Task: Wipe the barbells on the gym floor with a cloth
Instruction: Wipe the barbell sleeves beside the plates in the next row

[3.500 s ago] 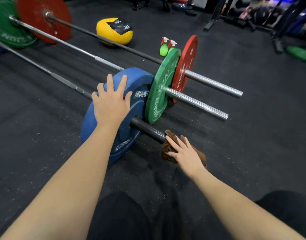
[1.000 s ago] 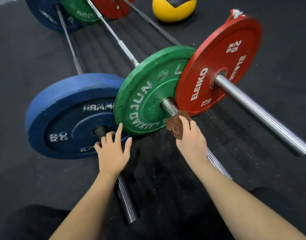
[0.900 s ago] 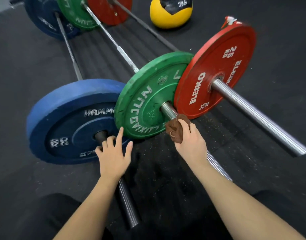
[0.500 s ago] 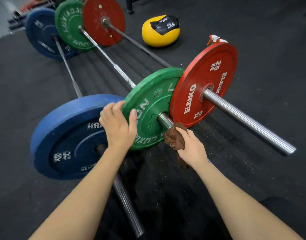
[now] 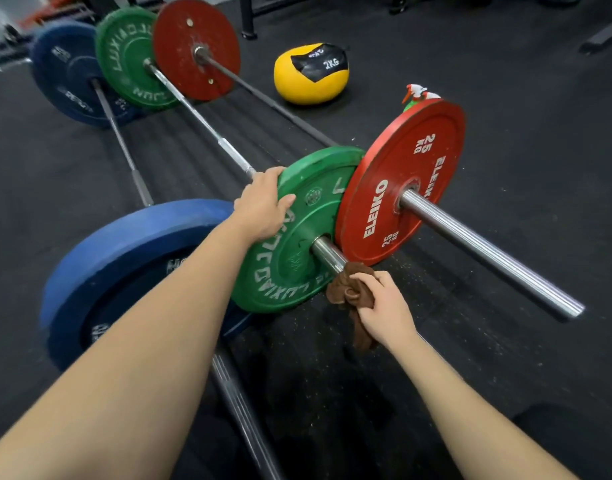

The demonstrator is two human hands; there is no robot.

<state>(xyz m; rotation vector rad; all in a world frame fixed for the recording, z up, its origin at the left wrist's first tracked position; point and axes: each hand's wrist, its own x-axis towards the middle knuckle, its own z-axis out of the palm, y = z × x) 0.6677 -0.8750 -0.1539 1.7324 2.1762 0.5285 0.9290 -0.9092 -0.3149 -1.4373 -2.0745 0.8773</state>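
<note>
Three barbells are laid parallel on the gym floor (image 5: 505,174): blue-plate barbell (image 5: 141,233) at left, green-plate barbell (image 5: 290,261) in the middle, red-plate barbell (image 5: 384,206) at right. A brown cloth (image 5: 347,289) is bunched against the green-plate barbell's chrome sleeve, just outside its plate, with one end hanging down.

Setting: gym, free-weights area. Evidence: black rubber floor (image 5: 505,98); 3 barbells (image 5: 207,125) lying side by side, near ends carrying blue plate (image 5: 124,244), green plate (image 5: 297,265), red plate (image 5: 401,174) (marked ELEIKO, 25 KG); yellow 2KG ball (image 5: 311,81), far; black frame post (image 5: 248,19), far.
</note>
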